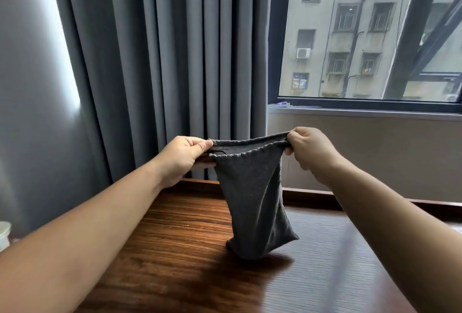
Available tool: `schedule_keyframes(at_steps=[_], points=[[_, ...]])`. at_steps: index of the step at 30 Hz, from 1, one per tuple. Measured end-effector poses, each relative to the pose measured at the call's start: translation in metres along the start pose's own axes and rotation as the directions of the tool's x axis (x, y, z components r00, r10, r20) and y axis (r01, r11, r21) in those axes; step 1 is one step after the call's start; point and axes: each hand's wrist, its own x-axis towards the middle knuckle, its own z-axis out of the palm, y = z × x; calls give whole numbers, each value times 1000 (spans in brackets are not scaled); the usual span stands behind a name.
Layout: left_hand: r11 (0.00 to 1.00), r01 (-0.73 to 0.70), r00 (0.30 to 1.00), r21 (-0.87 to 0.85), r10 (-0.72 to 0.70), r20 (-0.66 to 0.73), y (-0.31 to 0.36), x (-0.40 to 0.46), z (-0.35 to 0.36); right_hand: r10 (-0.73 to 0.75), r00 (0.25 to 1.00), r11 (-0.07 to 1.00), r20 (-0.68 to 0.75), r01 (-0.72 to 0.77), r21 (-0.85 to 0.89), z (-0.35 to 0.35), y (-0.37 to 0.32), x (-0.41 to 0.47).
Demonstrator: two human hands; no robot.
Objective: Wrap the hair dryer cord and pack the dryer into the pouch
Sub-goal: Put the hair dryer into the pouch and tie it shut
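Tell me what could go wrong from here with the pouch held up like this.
1. Both the left hand and right hand pinch only the gathered rim of the pouch; if one slips, the mouth could fall shut.
2. The pouch bottom rests on the table and leans right, so it might tip or fold.
3. The dryer is out of view, and fetching it probably means one hand letting go.

Pouch (pixel 252 195) contents hidden by its fabric; white container (pixel 4 235) cut off at left edge.
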Motion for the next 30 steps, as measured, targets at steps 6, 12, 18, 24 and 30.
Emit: schedule_keyframes(at_steps=[6, 12, 18, 24, 30], points=[[950, -194, 980, 245, 178, 85, -5, -9, 9, 42, 999, 994, 31, -45, 98, -1, 6, -4], [646, -426, 905, 634, 291, 312, 0, -12, 15, 43, 998, 993, 56, -49, 110, -5, 11, -6], [565, -372, 928, 737, 232, 291, 0, -7, 13, 24, 996, 991, 86, -35, 127, -5, 12, -6], [520, -371, 929, 770, 218, 300, 4, -7, 12, 35, 995, 995, 95, -44, 94, -6, 15, -5], [562, -352, 936, 749, 211, 282, 13, -9, 10, 135, 976, 950, 172, -177, 258, -11, 13, -4]])
